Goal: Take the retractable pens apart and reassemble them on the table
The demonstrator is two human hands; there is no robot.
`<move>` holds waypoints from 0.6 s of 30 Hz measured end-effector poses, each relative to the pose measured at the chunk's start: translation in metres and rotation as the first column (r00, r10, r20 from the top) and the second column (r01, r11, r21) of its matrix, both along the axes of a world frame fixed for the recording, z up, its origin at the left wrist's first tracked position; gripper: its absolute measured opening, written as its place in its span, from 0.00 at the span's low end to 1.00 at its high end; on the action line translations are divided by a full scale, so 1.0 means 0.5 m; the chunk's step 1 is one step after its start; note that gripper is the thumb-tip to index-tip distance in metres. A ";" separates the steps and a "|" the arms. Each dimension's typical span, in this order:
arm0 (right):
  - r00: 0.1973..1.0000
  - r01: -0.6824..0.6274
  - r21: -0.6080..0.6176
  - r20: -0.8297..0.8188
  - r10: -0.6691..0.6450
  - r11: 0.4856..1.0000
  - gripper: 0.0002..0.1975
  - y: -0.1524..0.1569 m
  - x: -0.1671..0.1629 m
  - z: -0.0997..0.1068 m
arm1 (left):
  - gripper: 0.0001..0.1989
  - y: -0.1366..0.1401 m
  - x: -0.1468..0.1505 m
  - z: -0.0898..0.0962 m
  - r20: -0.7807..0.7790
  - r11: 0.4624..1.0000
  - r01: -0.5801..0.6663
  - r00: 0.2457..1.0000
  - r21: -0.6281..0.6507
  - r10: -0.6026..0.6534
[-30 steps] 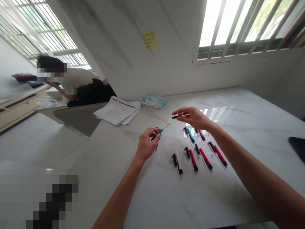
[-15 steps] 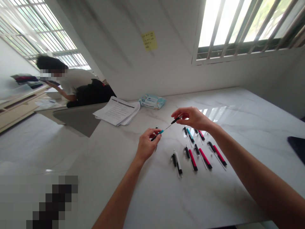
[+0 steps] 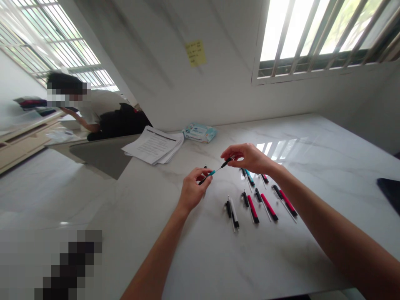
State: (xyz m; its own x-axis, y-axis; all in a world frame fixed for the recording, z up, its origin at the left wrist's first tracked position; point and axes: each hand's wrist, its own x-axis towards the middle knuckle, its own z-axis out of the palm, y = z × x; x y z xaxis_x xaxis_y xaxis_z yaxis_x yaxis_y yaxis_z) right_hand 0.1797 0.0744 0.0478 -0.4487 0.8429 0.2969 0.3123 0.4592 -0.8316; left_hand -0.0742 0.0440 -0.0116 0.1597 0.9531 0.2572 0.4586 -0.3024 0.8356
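Note:
My left hand (image 3: pixel 194 187) pinches a teal and black pen barrel (image 3: pixel 211 173) above the table. A thin refill (image 3: pixel 218 168) runs between the barrel and a black pen part (image 3: pixel 225 163), which my right hand (image 3: pixel 245 157) grips in its fingertips. Below and to the right lie several sets of pen parts: a white barrel (image 3: pixel 233 210), red barrels (image 3: pixel 253 209) and a teal barrel (image 3: pixel 250 177), each with black pieces and thin white refills beside them. Another pen-like item (image 3: pixel 205 167) lies partly hidden behind my left hand.
A stack of printed papers (image 3: pixel 153 145) and a blue wipes packet (image 3: pixel 200 132) sit at the table's back. At the right edge lies a dark flat object (image 3: pixel 389 193). Another person (image 3: pixel 100 108) sits at the far left, beyond a grey panel (image 3: pixel 96 154).
My right hand has moved left and slightly down, bringing the black pen part closer to the teal barrel. Less of the refill shows between them. My left hand stays almost still.

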 end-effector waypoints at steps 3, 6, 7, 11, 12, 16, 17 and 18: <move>1.000 -0.024 -0.012 -0.014 0.024 1.000 0.13 -0.004 -0.014 -0.008 | 0.10 -0.001 0.001 -0.001 0.005 1.000 0.021 1.000 -0.001 -0.021; 0.999 -0.041 -0.028 -0.024 0.040 0.999 0.12 -0.007 -0.028 -0.018 | 0.10 -0.002 0.003 0.001 0.015 0.999 0.035 0.999 0.002 -0.035; 0.999 -0.045 -0.033 -0.029 0.044 0.998 0.12 -0.008 -0.031 -0.020 | 0.10 -0.002 0.003 0.002 0.018 0.999 0.038 0.999 0.004 -0.038; 0.999 -0.038 -0.043 -0.036 0.037 0.998 0.11 -0.010 -0.036 -0.022 | 0.10 -0.003 0.004 0.002 0.031 0.999 0.042 0.999 0.007 -0.042; 0.999 -0.031 -0.043 -0.026 0.030 0.999 0.11 -0.011 -0.036 -0.021 | 0.10 -0.003 0.003 0.001 0.033 0.999 0.043 0.999 0.007 -0.043; 0.999 0.010 -0.031 0.048 -0.008 0.999 0.09 -0.012 -0.032 -0.014 | 0.10 -0.002 0.002 -0.002 0.034 0.999 0.040 0.999 0.023 -0.041; 0.997 0.021 -0.028 0.073 -0.019 0.999 0.09 -0.012 -0.032 -0.013 | 0.10 -0.001 0.002 -0.003 0.034 0.999 0.041 0.999 0.030 -0.042; 0.995 0.030 -0.028 0.099 -0.027 0.999 0.09 -0.012 -0.032 -0.013 | 0.10 -0.001 0.002 -0.004 0.033 0.998 0.042 0.999 0.037 -0.043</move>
